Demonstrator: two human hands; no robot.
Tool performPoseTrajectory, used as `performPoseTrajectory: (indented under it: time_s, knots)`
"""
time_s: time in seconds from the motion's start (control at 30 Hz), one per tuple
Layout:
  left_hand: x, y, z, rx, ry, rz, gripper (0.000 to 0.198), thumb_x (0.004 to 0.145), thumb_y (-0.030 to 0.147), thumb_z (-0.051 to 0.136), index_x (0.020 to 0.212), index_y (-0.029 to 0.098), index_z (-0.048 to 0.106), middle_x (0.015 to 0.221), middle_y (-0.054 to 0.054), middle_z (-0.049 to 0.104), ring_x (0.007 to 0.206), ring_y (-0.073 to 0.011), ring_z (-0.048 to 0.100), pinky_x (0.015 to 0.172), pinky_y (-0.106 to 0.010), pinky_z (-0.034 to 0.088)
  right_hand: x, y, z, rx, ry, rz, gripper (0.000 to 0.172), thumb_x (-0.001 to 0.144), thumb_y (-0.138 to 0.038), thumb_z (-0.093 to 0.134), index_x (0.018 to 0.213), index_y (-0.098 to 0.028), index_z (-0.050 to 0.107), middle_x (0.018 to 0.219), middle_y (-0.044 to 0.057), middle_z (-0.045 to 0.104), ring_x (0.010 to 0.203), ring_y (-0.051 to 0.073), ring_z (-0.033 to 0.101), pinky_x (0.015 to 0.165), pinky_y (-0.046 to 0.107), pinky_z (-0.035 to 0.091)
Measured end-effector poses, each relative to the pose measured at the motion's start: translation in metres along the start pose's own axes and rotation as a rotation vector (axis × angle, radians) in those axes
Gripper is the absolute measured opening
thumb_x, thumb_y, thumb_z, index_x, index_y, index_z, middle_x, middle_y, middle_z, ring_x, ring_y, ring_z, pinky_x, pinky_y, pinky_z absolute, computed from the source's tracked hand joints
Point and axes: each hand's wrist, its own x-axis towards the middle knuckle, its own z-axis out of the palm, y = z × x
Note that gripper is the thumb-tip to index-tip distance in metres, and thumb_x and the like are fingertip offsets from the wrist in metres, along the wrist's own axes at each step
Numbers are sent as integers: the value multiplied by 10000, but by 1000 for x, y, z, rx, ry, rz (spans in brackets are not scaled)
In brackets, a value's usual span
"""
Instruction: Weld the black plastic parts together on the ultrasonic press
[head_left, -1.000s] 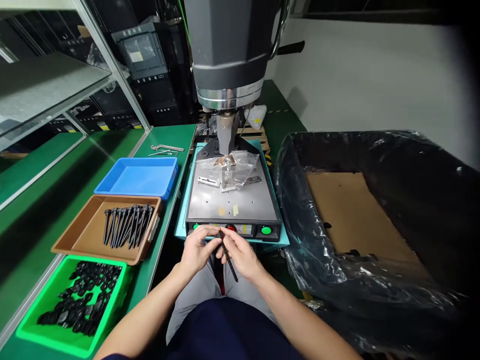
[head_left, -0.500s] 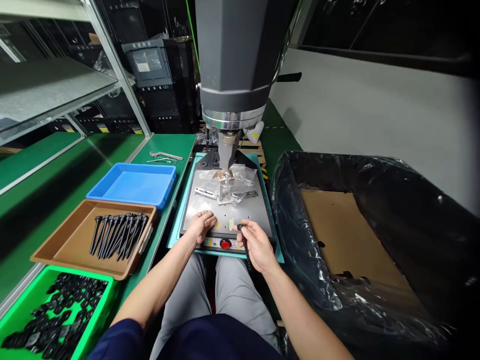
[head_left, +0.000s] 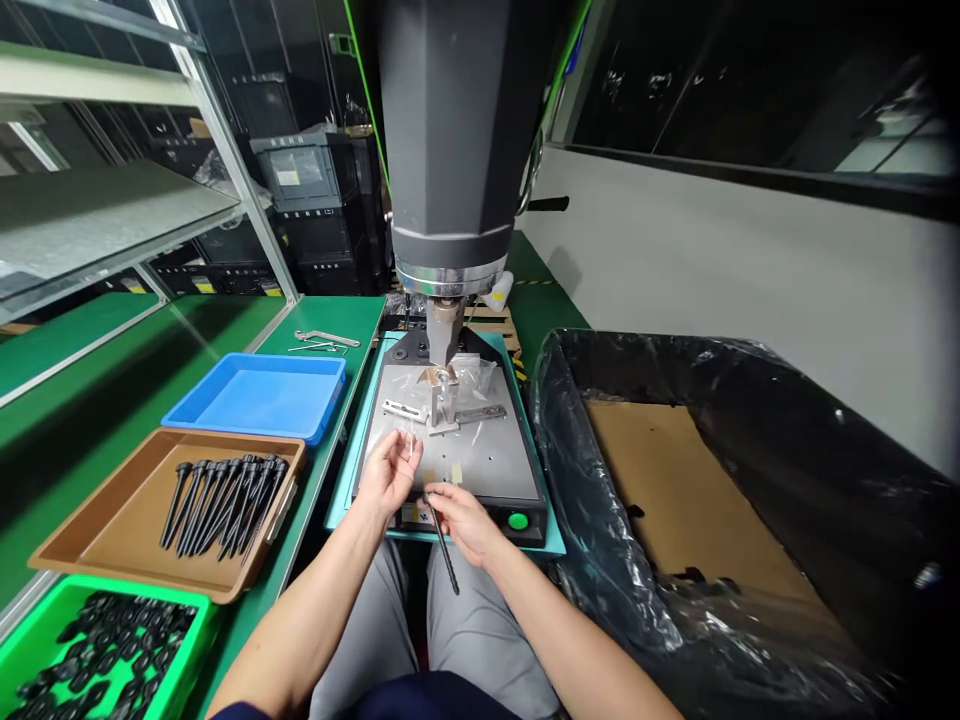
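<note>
My right hand [head_left: 463, 518] pinches the upper end of a long black rod [head_left: 444, 550], whose lower part slants down over my lap. Close beside it, my left hand [head_left: 391, 472] has its thumb and fingers drawn together over the front of the metal plate [head_left: 469, 455]; a small pale pin-like piece [head_left: 412, 440] shows at its fingertips. Beyond both hands, a metal fixture [head_left: 443, 395] stands on the plate among clear plastic film, under the grey machine head [head_left: 450, 150].
A brown tray [head_left: 127, 500] of black rods, a blue tray [head_left: 255, 395] and a green bin [head_left: 199, 630] of small black parts stand left. Wrenches [head_left: 326, 340] lie behind. A bin lined with black plastic [head_left: 570, 450] stands right. A green button [head_left: 517, 521] is on the machine's front.
My right hand has moved left with the black rod, closer to my left hand. My left hand has turned upward, and the pale piece now shows at its fingertips. The view has tilted up slightly.
</note>
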Motion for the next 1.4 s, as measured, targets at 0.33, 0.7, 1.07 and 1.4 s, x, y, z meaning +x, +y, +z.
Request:
performPoseTrajectory:
  time_s: [0.33, 0.7, 1.07, 1.4]
  knots:
    - [-26, 9, 13, 107, -102, -20, 121, 879, 70, 530, 814, 88, 631, 902, -116, 726, 746, -159, 715, 666, -229, 609, 75, -65, -3, -361, 259, -615, 377, 754, -390, 641, 1076, -196, 668, 979, 54, 693, 810, 194, 608, 696, 308, 466]
    - [-15, 7, 15, 182, -184, 23, 79, 773, 91, 691, 769, 121, 618, 961, -97, 722, 805, -169, 711, 697, -246, 609, 109, -129, -7, -775, 486, -940, 357, 812, -370, 557, 1094, -205, 701, 1055, 89, 686, 989, 248, 587, 882, 373, 461]
    - [5, 9, 14, 200, -165, 40, 122, 754, 105, 715, 740, 124, 595, 959, -97, 725, 771, -150, 706, 705, -240, 601, 134, -138, -15, -817, 397, -911, 315, 839, -418, 496, 948, -212, 707, 1112, 81, 686, 1077, 257, 589, 974, 384, 414]
    - [13, 8, 6, 209, -150, 25, 127, 752, 105, 715, 734, 128, 591, 951, -88, 722, 794, -153, 706, 723, -244, 598, 138, -156, -22, -958, 244, -888, 255, 801, -410, 509, 806, -206, 661, 1007, 88, 666, 1007, 255, 594, 935, 377, 437]
